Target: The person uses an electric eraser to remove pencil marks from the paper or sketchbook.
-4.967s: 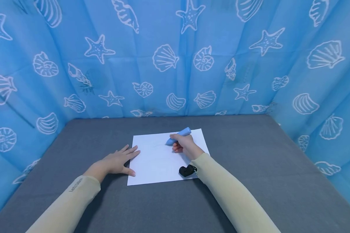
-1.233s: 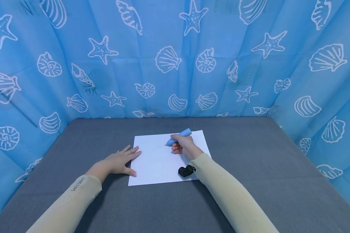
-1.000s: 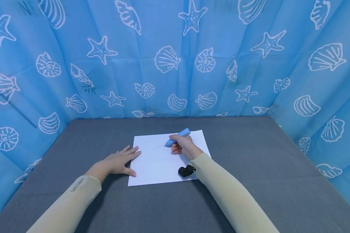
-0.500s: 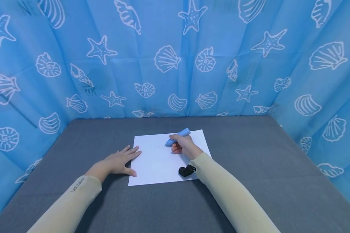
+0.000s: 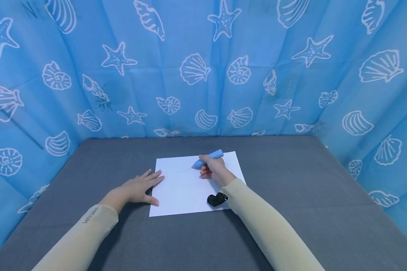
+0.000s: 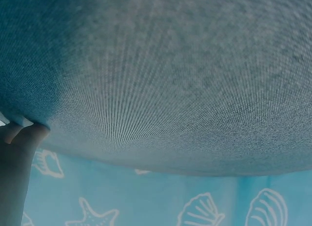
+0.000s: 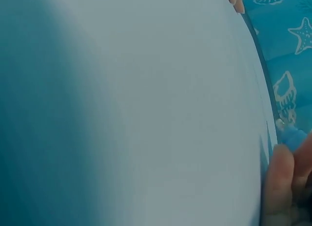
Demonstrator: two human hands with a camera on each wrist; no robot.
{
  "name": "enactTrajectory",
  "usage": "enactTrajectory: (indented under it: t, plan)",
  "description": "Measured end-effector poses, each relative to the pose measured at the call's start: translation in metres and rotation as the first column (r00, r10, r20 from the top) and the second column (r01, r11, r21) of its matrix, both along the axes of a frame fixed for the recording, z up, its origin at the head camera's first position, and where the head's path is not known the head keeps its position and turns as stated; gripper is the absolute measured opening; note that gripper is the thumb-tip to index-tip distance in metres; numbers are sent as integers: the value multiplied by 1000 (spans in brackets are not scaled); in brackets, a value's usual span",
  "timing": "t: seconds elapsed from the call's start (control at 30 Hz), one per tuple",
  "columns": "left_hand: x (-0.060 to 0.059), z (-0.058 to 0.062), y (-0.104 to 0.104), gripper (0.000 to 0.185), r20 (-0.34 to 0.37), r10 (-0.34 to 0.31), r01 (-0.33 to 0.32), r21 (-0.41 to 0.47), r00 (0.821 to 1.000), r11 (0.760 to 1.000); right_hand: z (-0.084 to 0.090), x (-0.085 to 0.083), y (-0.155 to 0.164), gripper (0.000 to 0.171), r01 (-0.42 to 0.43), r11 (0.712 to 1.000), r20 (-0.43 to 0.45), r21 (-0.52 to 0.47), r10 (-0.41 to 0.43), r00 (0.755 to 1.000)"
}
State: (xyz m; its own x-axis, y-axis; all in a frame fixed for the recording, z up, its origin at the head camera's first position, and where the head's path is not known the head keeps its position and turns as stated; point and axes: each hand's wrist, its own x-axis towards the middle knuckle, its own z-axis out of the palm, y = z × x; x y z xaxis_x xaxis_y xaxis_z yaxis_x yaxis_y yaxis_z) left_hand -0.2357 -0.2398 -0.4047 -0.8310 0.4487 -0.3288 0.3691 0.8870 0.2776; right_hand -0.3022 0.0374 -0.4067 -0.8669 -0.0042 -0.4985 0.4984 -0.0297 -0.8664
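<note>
On the grey surface lies paper with a faint line, where the pen clamped in the right hand's fingers has just edged slightly farther up, suggesting drawing barely begun, the left hand's fingers spread at its left edge.

1 pen is over 1 paper sheet on the table, curtain behind.

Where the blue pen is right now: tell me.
In the head view, the blue pen is held in the right hand, over the far part of the white paper. In the right wrist view it shows near the right edge.
</note>
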Motion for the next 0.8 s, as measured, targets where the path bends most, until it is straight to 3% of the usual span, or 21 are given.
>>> enactTrajectory:
  t: [0.1, 0.27, 0.53, 0.8]
  plan:
    - [1, 0, 0, 105, 2, -1, 1, 0, 1000, 1000, 1, 0, 3, 34, -34, 999, 11, -29, 34, 999]
    - [2, 1, 1, 103, 1, -5, 5, 10, 1000, 1000, 2, -2, 4, 22, -94, 994, 35, -51, 96, 995]
    - [2, 2, 0, 101, 0, 2, -2, 10, 1000, 1000, 0, -4, -4, 19, 16, 1000, 37, -5, -16, 999]
    - [2, 3, -1, 101, -2, -1, 1, 13, 1000, 1000, 4, -1, -7, 19, 25, 999, 38, 38, -27, 999]
